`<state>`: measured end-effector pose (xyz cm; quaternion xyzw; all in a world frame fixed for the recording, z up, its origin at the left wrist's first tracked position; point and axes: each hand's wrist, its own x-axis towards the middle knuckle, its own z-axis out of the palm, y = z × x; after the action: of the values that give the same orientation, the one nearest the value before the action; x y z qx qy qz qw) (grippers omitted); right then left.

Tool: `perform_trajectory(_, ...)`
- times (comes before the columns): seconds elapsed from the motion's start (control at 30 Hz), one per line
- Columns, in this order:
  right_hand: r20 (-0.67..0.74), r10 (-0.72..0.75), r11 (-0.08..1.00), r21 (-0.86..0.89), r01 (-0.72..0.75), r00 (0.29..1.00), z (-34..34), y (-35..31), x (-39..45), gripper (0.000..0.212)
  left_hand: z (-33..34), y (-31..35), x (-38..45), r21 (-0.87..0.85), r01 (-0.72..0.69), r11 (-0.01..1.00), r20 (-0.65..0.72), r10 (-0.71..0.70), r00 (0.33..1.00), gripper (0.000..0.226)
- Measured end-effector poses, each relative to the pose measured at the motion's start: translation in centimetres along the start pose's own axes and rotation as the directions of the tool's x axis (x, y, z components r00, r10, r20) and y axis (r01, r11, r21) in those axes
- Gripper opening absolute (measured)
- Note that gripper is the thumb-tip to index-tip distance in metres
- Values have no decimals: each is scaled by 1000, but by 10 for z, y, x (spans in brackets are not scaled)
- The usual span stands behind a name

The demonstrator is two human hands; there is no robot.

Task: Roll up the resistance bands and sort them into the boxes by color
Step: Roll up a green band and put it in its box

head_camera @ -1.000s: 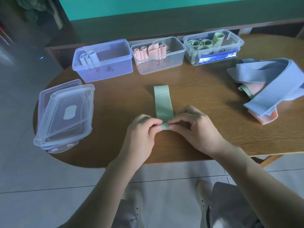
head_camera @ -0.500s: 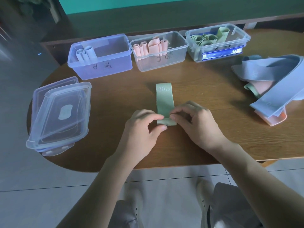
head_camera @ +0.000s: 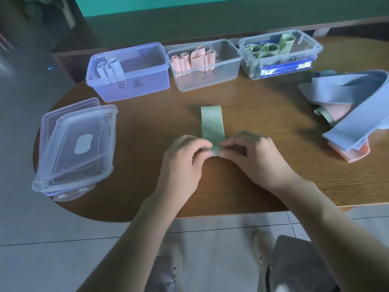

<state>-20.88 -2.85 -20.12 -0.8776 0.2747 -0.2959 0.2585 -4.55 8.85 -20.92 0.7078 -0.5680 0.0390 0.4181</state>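
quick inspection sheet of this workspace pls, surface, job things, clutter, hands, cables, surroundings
surface: wooden table with a rounded left end
job's things: green band marked 30 LB lies flat, near end rolled; blue box, pink box and green box hold rolled bands; unrolled bands pile at right
clutter: stacked lids at left
grippers: left hand and right hand pinch the roll
cables: nothing seen
surroundings: tiled floor, teal wall
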Motion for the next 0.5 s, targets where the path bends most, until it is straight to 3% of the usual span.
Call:
perform_trajectory(0.17,-43,-27,999,-42,25,999,3,2,4,20,-5,-1,3,34,14,999,83,-17,996,24)
perform_trajectory(0.33,-115,-29,999,-21,27,993,9,1,6,10,-3,-2,8,32,40,999,73,-42,996,25)
perform_trajectory(0.5,-48,-28,999,-25,27,998,7,3,10,14,6,-3,12,72,71,995,23,-73,997,22)
